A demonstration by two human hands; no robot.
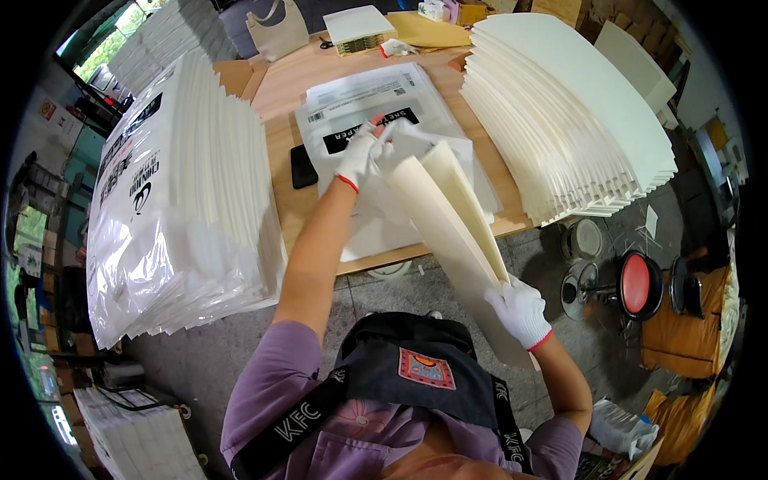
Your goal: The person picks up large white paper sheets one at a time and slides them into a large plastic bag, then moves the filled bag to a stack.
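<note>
My left hand (364,156), in a white glove with red trim, is closed on the edge of a clear plastic bag (412,144). Held tilted in front of me are white boards (444,228), spread apart along their length. Their lower part is gripped by my gloved right hand (520,312), close to my body. The far end of the boards meets the bag; I cannot tell how much of it is inside. Beneath lies a pile of flat printed plastic bags (364,92) on the wooden table (280,88).
A tall stack of bagged white boards (184,192) stands at left, another of bare boards (552,104) at right. A black phone (303,166) lies beside the bag pile. At the back are a cream handbag (277,32) and scissors (326,43). A red-seated stool (637,284) stands at right.
</note>
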